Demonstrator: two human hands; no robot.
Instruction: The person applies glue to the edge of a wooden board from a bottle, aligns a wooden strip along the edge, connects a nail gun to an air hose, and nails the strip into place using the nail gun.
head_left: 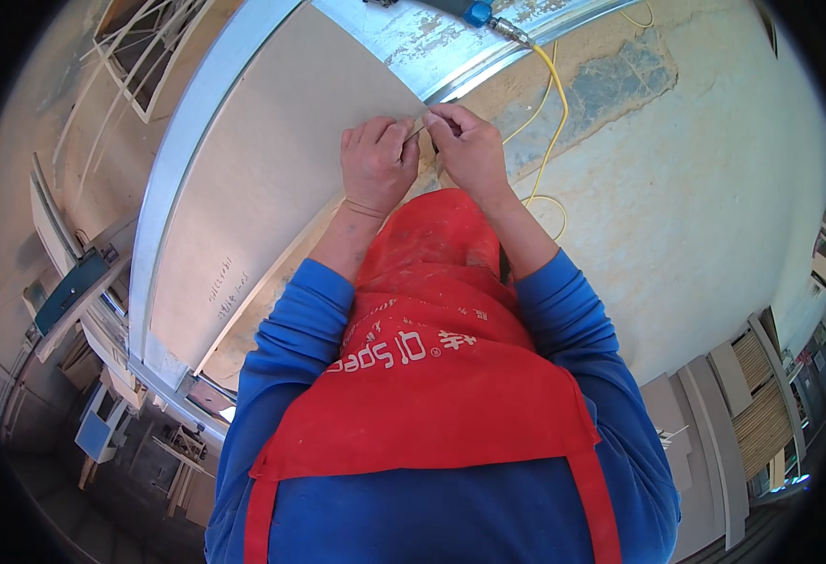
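A large beige board (pixel 291 132) lies on a pale metal-framed bench, and both my hands are at its right-hand corner. My left hand (pixel 380 162) is closed, its thumb and fingers pinching a thin strip (pixel 416 133) whose kind I cannot make out. Close beside it, my right hand (pixel 469 150) is curled, with thumb and forefinger pinched on the strip's other end by the board's corner. The fingers cover most of the strip.
A yellow air hose (pixel 560 89) runs from a dark tool with a blue fitting (pixel 478 13) at the far edge and coils on the floor at right. Stacked boards (pixel 704 414) stand at lower right. White strips (pixel 117 113) hang at upper left.
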